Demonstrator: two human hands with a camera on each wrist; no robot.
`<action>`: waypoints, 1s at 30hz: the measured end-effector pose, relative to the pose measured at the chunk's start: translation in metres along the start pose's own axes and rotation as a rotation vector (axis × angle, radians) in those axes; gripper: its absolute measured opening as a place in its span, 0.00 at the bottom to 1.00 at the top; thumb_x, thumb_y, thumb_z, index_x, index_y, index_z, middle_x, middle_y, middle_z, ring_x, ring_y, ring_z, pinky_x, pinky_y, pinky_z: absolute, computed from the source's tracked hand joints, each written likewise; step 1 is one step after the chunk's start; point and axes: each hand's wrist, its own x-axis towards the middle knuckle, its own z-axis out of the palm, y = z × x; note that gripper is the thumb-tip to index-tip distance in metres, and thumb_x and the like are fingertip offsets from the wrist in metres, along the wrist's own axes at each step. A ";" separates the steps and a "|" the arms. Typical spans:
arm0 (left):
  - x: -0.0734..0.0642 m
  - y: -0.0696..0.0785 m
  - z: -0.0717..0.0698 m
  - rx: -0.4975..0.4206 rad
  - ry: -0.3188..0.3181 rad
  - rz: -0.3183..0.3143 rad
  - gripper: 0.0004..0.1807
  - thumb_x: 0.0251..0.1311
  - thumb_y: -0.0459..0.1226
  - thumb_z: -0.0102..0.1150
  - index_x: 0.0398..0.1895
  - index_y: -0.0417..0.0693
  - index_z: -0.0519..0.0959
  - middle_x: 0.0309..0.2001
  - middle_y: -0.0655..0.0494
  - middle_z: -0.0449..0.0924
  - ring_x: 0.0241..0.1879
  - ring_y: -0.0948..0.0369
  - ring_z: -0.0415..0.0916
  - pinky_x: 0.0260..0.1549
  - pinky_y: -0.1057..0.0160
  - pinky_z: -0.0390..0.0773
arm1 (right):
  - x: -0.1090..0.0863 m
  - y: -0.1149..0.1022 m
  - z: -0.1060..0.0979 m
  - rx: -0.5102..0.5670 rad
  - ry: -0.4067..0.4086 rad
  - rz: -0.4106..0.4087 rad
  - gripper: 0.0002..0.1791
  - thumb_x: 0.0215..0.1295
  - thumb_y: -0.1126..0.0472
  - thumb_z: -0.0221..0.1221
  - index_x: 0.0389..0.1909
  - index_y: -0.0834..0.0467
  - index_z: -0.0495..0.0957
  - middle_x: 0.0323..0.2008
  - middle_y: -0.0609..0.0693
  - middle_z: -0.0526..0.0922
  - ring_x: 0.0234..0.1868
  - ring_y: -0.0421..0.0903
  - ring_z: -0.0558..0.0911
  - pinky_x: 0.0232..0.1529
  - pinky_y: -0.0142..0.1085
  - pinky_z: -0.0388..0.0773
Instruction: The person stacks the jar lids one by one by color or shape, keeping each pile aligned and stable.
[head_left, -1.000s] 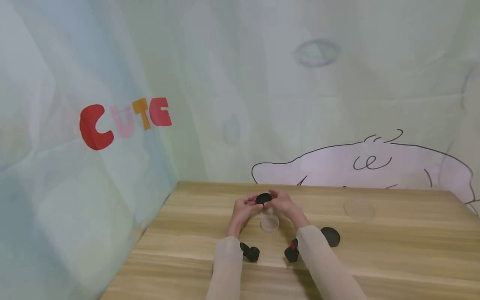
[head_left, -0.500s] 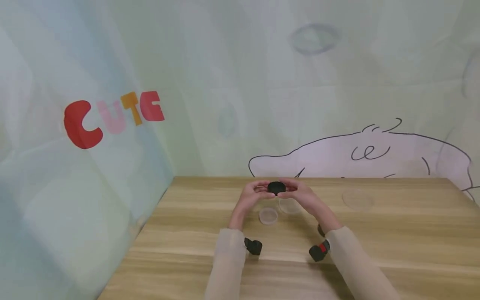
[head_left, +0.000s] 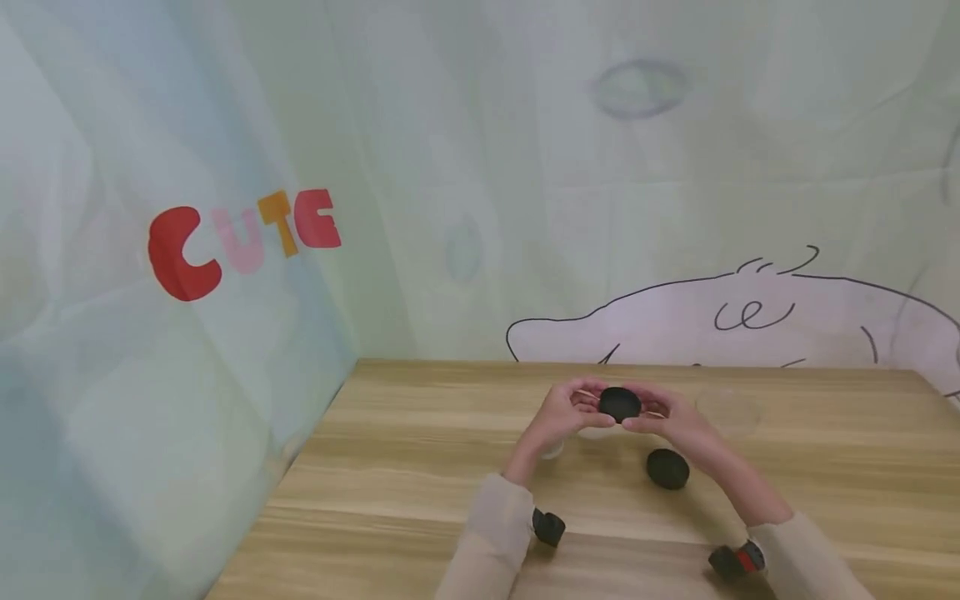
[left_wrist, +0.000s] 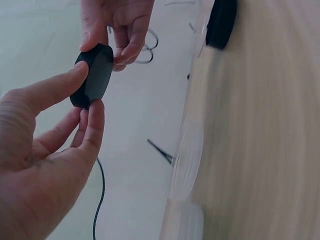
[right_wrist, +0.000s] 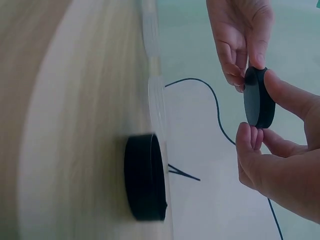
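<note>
Both hands hold one small round black lid-like disc (head_left: 619,404) above the table. My left hand (head_left: 564,412) pinches its left edge between thumb and fingers. On the opposite edge, my right hand (head_left: 670,417) grips it the same way. In the left wrist view the disc (left_wrist: 96,75) is tilted on edge, its smooth flat face showing. A second round black piece (head_left: 667,469) lies on the table below the right hand; in the right wrist view this piece (right_wrist: 145,177) shows a raised rim. Clear round dishes (head_left: 597,432) lie under and beside the hands, partly hidden.
A larger clear round disc (head_left: 727,411) lies on the wooden table (head_left: 405,517) to the right, behind the right hand. One small clear dish (head_left: 552,450) is half covered by the left wrist. Printed cloth (head_left: 450,167) hangs behind and left of the table.
Both hands have carried the black disc to the right, over the clear dishes. The right forearm has swung outward, so the second black piece on the table shows fully.
</note>
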 end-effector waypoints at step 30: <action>-0.009 -0.018 0.071 0.092 -0.041 -0.082 0.23 0.46 0.29 0.73 0.48 0.40 0.79 0.42 0.57 0.80 0.36 0.72 0.70 0.39 0.75 0.72 | -0.046 0.045 -0.040 -0.148 -0.087 0.019 0.36 0.57 0.57 0.68 0.64 0.67 0.67 0.53 0.61 0.79 0.52 0.48 0.76 0.51 0.49 0.72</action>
